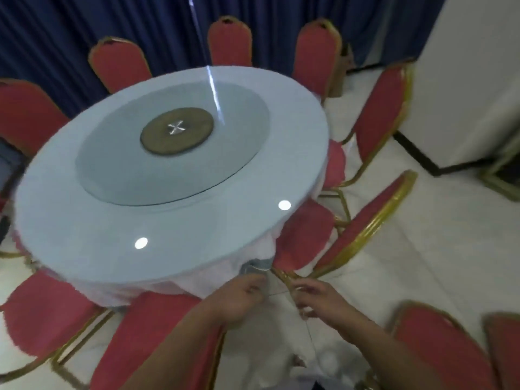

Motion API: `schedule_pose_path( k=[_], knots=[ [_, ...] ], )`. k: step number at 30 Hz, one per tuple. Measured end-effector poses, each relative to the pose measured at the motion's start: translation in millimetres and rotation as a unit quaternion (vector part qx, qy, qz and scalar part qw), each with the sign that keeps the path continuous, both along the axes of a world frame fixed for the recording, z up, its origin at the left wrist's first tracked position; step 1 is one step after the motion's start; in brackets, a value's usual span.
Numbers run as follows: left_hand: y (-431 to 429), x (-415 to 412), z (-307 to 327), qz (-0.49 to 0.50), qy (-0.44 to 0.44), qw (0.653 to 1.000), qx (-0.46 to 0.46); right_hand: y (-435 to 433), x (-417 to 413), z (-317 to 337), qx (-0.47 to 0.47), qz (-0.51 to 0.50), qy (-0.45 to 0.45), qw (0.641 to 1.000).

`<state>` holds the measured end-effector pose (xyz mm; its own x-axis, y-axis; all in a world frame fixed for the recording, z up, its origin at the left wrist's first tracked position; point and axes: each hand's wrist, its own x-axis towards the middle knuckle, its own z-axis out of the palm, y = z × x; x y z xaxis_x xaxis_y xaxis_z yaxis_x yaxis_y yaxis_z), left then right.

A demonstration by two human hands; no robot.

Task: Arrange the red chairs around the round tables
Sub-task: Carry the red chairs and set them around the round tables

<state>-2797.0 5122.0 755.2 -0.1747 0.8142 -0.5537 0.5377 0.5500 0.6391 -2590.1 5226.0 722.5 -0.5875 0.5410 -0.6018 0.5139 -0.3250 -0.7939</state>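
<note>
several red chairs (230,43) ring round table (84,235), blue curtain (56,23), left hand (239,299), right hand (318,301), grip unclear

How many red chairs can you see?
10 red chairs: four at the table's far side, two on its right, two at its near side, two apart at bottom right. More may be hidden at the left edge.

Both forearms outstretched, left hand (242,298) and right hand (318,301) close together, fingers (304,289) curled, grip unclear through blur

The round table (84,220) looks glossy; red chairs (377,114) are cloth on gilt metal
</note>
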Motion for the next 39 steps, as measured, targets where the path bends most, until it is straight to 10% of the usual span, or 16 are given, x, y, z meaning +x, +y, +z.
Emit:
schedule_pose_path(
  k=[9,22,27,39],
  knots=[
    [147.1,132.7,-33.1,-0.319,-0.107,0.933,-0.128,-9.2,142.3,-9.5,-0.012,-0.294,-0.060,0.954],
    [192.9,285.1,-100.6,-0.536,-0.054,0.816,-0.209,-187.2,186.1,-24.2,-0.115,-0.763,-0.115,0.625],
    [171.7,294.2,-124.4,-0.543,-0.008,0.792,-0.278,-212.7,165.9,-39.2,-0.138,-0.808,-0.082,0.567],
    [192.1,339.1,-169.7,-0.378,0.039,0.871,-0.313,-151.8,287.9,-132.1,-0.211,-0.848,-0.043,0.483]
  ],
)
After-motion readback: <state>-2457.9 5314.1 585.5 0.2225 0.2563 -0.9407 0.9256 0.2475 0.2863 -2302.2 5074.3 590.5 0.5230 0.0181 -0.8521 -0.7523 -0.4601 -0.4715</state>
